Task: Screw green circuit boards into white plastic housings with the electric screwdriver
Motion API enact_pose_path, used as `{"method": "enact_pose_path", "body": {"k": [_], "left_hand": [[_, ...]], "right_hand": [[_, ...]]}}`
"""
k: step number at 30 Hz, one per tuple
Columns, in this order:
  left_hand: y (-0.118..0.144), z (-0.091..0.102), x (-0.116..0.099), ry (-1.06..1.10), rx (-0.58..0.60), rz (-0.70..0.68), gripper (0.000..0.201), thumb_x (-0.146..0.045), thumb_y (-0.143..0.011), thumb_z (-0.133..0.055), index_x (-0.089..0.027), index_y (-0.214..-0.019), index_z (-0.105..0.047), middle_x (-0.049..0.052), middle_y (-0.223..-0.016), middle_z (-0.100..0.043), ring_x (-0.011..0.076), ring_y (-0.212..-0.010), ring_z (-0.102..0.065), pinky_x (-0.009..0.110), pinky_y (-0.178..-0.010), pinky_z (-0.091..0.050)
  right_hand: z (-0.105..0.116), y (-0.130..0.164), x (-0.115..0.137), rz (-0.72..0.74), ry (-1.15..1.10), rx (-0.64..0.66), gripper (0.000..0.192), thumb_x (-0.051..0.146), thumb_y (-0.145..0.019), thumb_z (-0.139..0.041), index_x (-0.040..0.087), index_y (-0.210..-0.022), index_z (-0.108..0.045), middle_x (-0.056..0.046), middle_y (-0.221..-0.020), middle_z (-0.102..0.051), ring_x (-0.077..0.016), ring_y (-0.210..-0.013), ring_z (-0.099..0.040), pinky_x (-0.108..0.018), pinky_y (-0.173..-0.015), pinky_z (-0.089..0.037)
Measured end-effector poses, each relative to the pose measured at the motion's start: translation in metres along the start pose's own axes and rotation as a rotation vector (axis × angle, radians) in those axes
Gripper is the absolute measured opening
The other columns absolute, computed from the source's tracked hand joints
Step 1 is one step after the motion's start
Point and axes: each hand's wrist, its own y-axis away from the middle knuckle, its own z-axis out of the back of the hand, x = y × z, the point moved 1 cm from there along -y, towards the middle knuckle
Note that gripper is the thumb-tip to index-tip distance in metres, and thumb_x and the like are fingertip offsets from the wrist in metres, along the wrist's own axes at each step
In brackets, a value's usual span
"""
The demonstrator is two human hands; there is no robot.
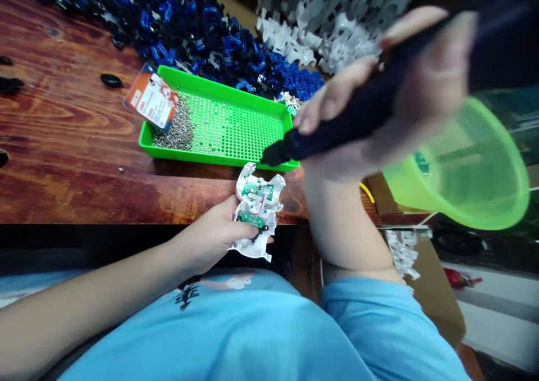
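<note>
My left hand (210, 235) grips a white plastic shell (256, 212) near the table's front edge. The shell lies open and shows two small green circuit boards and thin wires inside. My right hand (400, 94) is raised close to the camera and blurred; it is closed around a dark blue electric screwdriver (349, 119). The screwdriver's black tip (272, 156) points down and left, a little above the shell and over the near rim of a green tray (219, 156). The tip and the shell are apart.
The green tray holds a heap of small screws (179, 131) and an orange-and-white card (152, 100). Behind it lie piles of blue and black parts (189, 27) and white parts (328, 16). A translucent green bowl (467, 162) sits at right. The wooden table (67, 145) carries loose black pieces.
</note>
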Motion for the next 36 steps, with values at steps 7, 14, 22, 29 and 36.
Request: {"method": "enact_pose_path", "body": {"k": [7, 14, 22, 29, 36], "left_hand": [[0.0, 0.0, -0.001, 0.015, 0.001, 0.013, 0.036, -0.001, -0.059, -0.065, -0.017, -0.091, -0.064, 0.001, -0.076, -0.073, 0.0222, -0.07, -0.07, 0.032, -0.067, -0.051], [0.002, -0.001, -0.003, 0.041, -0.014, 0.058, 0.037, -0.003, -0.057, -0.066, -0.017, -0.092, -0.063, 0.002, -0.076, -0.073, 0.0217, -0.067, -0.071, 0.03, -0.063, -0.051], [0.001, 0.0, -0.003, 0.058, -0.019, 0.057, 0.038, -0.002, -0.057, -0.064, -0.016, -0.092, -0.063, 0.002, -0.076, -0.074, 0.0227, -0.071, -0.071, 0.031, -0.066, -0.051], [0.001, 0.001, -0.001, 0.053, 0.007, 0.039, 0.037, -0.004, -0.056, -0.066, -0.016, -0.091, -0.065, 0.003, -0.077, -0.073, 0.0223, -0.071, -0.069, 0.032, -0.067, -0.05], [0.0, 0.004, -0.001, 0.073, 0.037, 0.043, 0.044, -0.002, -0.054, -0.066, -0.017, -0.095, -0.066, 0.002, -0.08, -0.074, 0.022, -0.075, -0.07, 0.031, -0.071, -0.051]], "right_hand": [[-0.046, -0.025, -0.068, 0.132, -0.02, -0.046, 0.035, 0.057, -0.081, -0.058, 0.027, -0.076, -0.041, 0.011, -0.046, -0.037, -0.0082, -0.033, -0.035, -0.027, -0.035, -0.031], [-0.06, -0.027, -0.077, 0.129, -0.092, 0.075, 0.039, 0.06, -0.082, -0.059, 0.026, -0.077, -0.039, 0.01, -0.047, -0.038, -0.0089, -0.035, -0.036, -0.027, -0.035, -0.033], [-0.055, -0.029, -0.078, 0.148, -0.092, 0.253, 0.038, 0.055, -0.086, -0.059, 0.025, -0.077, -0.038, 0.013, -0.047, -0.04, -0.0041, -0.036, -0.042, -0.017, -0.036, -0.04], [-0.057, -0.026, -0.076, 0.065, -0.032, 0.224, 0.045, 0.063, -0.079, -0.062, 0.025, -0.073, -0.038, 0.011, -0.05, -0.041, -0.005, -0.04, -0.043, -0.021, -0.038, -0.043], [-0.05, -0.032, -0.066, 0.16, -0.073, 0.122, 0.032, 0.054, -0.085, -0.058, 0.026, -0.078, -0.043, 0.011, -0.048, -0.039, -0.0047, -0.037, -0.041, -0.018, -0.037, -0.041]]}}
